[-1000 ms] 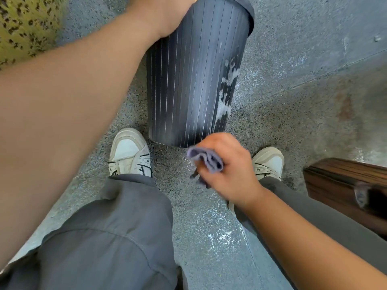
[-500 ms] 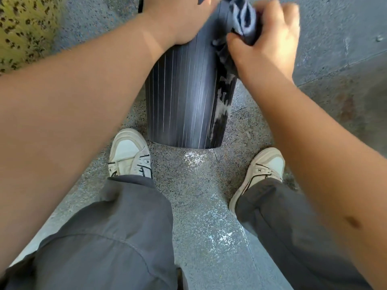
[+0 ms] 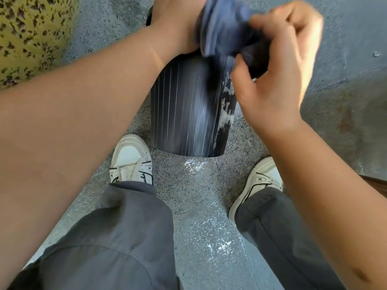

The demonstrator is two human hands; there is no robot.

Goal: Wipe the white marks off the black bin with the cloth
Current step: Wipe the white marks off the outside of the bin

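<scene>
A black ribbed bin (image 3: 188,114) stands on the floor between my feet. White marks (image 3: 226,107) run down its right side. My left hand (image 3: 178,24) grips the bin's top rim; its fingers are hidden. My right hand (image 3: 280,65) holds a bunched blue-grey cloth (image 3: 224,28) against the upper right of the bin, above the marks. The cloth is blurred.
Speckled grey concrete floor with white dust patches (image 3: 194,164) in front of the bin. My two white sneakers (image 3: 132,160) (image 3: 259,178) flank it. A yellow speckled surface (image 3: 31,34) is at the upper left. A dark wooden edge (image 3: 377,185) shows at the right.
My right hand carried the cloth up from near the bin's base to its top right, and it now bunches the cloth closer to my left hand. The left hand stays on the rim.
</scene>
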